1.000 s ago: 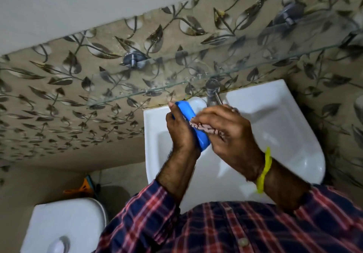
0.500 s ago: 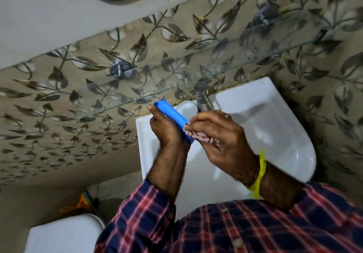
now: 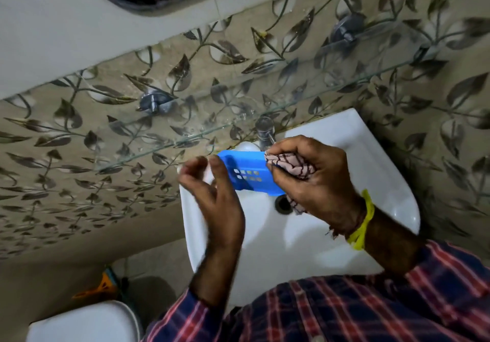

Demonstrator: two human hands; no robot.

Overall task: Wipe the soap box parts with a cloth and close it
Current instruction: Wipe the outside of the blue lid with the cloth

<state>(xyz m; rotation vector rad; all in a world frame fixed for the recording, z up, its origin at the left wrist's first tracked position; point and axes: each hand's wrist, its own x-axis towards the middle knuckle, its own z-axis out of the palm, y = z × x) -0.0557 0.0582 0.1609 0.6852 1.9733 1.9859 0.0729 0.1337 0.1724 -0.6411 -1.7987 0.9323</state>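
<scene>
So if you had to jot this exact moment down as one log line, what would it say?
step: wiping | left hand: fingers loose beside blue soap box part | right hand: grips checked cloth against it | place: over white sink | box: not closed

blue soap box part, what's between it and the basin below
Head view: only air. The blue soap box part is held above the white basin, its drain just below.

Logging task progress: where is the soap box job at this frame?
Done: nothing provably finished. In hand: right hand grips the checked cloth against the blue slotted soap box part, above the sink; left hand is beside it, fingers loose. Left: no other part in view; closing not done.
</scene>
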